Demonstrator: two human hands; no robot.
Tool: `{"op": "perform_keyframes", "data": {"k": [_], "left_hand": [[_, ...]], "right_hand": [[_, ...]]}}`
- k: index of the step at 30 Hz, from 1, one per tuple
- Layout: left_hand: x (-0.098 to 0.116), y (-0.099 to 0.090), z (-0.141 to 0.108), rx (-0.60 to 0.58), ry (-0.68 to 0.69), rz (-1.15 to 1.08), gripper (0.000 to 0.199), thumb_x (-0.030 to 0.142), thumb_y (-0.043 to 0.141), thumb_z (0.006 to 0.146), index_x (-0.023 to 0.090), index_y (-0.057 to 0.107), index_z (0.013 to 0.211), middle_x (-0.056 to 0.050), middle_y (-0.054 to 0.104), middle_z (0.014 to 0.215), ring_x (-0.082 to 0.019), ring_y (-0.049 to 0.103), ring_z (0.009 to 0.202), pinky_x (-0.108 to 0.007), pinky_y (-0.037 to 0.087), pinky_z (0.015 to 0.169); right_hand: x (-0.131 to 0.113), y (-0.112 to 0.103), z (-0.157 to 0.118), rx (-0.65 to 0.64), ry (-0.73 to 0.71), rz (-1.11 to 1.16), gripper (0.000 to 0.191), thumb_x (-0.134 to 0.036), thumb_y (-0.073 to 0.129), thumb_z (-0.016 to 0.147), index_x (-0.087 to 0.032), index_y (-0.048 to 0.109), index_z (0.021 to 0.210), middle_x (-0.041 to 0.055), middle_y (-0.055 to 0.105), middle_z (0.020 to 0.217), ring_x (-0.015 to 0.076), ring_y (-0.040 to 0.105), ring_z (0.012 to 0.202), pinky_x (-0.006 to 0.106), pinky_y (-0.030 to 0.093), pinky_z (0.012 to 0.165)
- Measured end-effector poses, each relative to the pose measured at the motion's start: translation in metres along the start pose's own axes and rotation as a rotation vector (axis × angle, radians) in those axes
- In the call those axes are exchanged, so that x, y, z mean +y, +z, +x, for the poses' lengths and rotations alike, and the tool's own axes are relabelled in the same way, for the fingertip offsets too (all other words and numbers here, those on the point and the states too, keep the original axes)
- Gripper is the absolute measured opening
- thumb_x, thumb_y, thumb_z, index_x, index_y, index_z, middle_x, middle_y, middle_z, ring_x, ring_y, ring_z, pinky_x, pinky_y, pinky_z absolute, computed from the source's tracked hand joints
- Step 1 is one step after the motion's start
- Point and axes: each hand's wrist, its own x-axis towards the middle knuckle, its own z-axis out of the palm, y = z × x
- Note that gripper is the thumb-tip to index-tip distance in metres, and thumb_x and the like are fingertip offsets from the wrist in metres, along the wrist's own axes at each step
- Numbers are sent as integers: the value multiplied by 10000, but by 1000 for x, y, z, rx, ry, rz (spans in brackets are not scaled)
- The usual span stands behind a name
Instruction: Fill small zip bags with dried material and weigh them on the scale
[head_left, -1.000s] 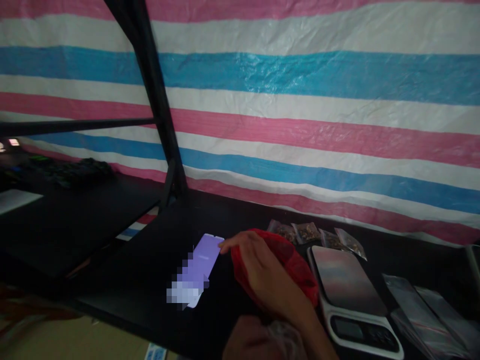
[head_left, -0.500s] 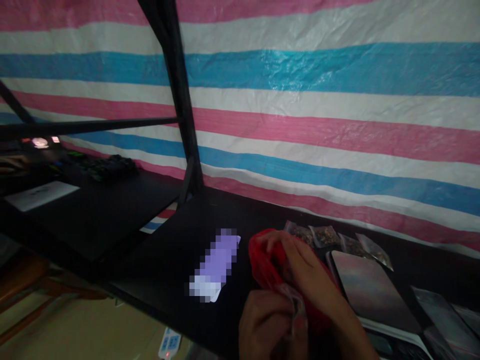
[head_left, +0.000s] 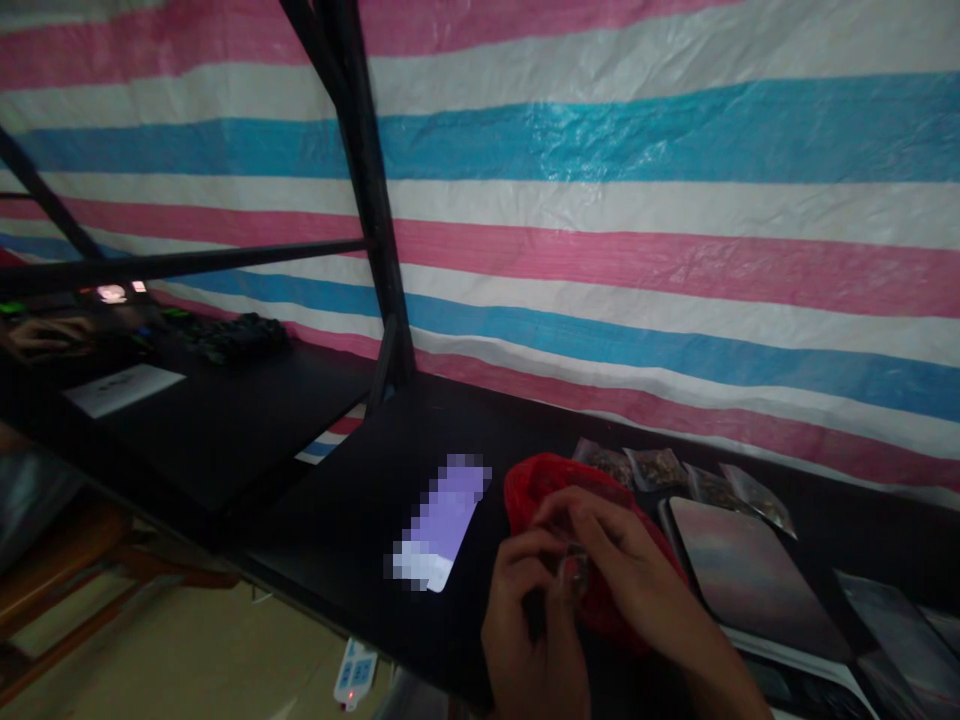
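Note:
My left hand (head_left: 529, 615) is closed, thumb and fingers pinching a small clear plastic bag (head_left: 577, 568) that is mostly covered by the fingers. Against it, the bent fingers of my right hand (head_left: 626, 565) are drawn together; whatever they grip is hidden. Both hands are over a crumpled red plastic bag (head_left: 547, 480) on the black table (head_left: 330, 530). Right of my hands lies a flat scale (head_left: 757, 570) with a metal plate. Several small clear bags of dark, dried bits (head_left: 656, 468) lie behind it.
A blurred-out phone-like purple rectangle (head_left: 446, 520) lies left of my hands. Flat clear bags (head_left: 900, 630) are right of the scale. A black metal post (head_left: 371, 220) rises at the table's left end. Another person's hand (head_left: 56, 335) shows far left. A power strip (head_left: 355, 675) is below the edge.
My right hand has come out of the red bag's opening towards me and now meets my left fingers. The clear bag's raised edge is now mostly covered. The view has shifted slightly.

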Motion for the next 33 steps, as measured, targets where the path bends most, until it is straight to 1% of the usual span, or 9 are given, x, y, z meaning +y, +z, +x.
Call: {"op": "perform_keyframes", "data": {"k": [3,5,8,10,13,17,22,31,33], "left_hand": [[1,-5,8,43,-75,14,323,201,669,968,217,473,712,-16,681,887,-123,652,742,-203,548,616],[3,-7,16,74,-134,28,370,230,705,936,218,431,689,6,637,831,-104,592,663,-183,512,562],[5,-8,29,133,-264,-5,406,249,788,840,220,413,687,32,571,785,-93,536,629,-179,507,556],[6,-7,34,138,-341,-62,392,260,826,783,221,440,721,39,559,782,-98,542,648,-187,524,576],[6,-5,37,88,-451,-125,355,289,844,753,223,502,821,39,579,791,-114,575,672,-199,529,580],[8,-2,37,-36,-518,-116,313,354,808,823,223,589,1006,8,656,898,-145,652,771,-244,570,680],[13,-1,35,-360,-548,-85,332,491,615,991,209,696,1147,-64,738,1064,-194,703,949,-302,580,868],[18,-1,30,-307,-648,71,436,560,596,995,221,669,1259,-94,730,1224,-233,695,1126,-309,547,957],[18,-2,28,-263,-618,75,414,548,590,1001,219,667,1238,-93,736,1188,-225,707,1079,-310,556,937]], "right_hand": [[3,7,4,-11,6,22,404,-566,545,1037,-223,748,973,19,699,891,179,656,838,266,514,737],[4,9,5,-24,-11,30,337,-530,580,1032,-232,736,1031,24,706,955,180,666,893,268,523,783],[5,6,4,-57,-35,45,221,-440,667,999,-252,711,1105,34,716,1071,191,678,1000,295,526,901],[5,3,2,-70,-47,23,134,-355,704,974,-254,713,1061,30,712,1070,197,678,1018,303,525,915],[4,-2,-1,-6,-58,-57,20,-250,709,935,-246,719,918,17,707,986,195,674,962,287,530,842],[1,-6,-2,117,-72,-123,61,-207,715,881,-244,712,833,3,687,877,185,649,835,277,523,751],[-5,-4,-1,263,-186,-186,100,-179,688,853,-250,670,785,4,666,866,190,627,824,289,494,759],[8,5,4,439,-267,-339,152,-190,615,900,-247,625,759,3,639,826,188,595,787,296,452,718],[12,9,6,451,-268,-301,141,-229,620,925,-246,630,786,3,638,824,187,595,780,301,467,730]]}}
